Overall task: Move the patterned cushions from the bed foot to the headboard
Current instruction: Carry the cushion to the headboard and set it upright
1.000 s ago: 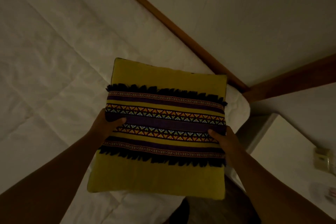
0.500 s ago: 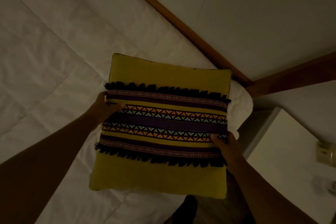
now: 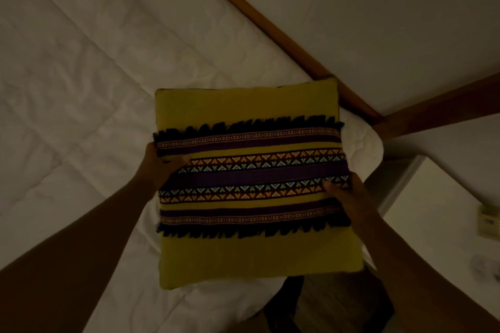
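Note:
A square yellow patterned cushion (image 3: 251,108) with purple woven bands and black fringe fills the middle of the head view. My left hand (image 3: 159,162) grips its left edge, thumb on the front. My right hand (image 3: 343,194) grips its right edge the same way. The cushion hangs over the corner of the white quilted bed (image 3: 94,94), its top edge close to the wooden headboard rail (image 3: 259,16). Only this one cushion is in view.
The room is dim. A pale wall (image 3: 378,8) rises behind the headboard rail. A white bedside table (image 3: 433,211) stands at the right, with a small switch plate (image 3: 489,222) near its far edge. Dark floor (image 3: 324,305) shows between bed and table.
The cushion has moved up and right towards the headboard corner, and has turned slightly anticlockwise. Both hands keep their grip on its sides.

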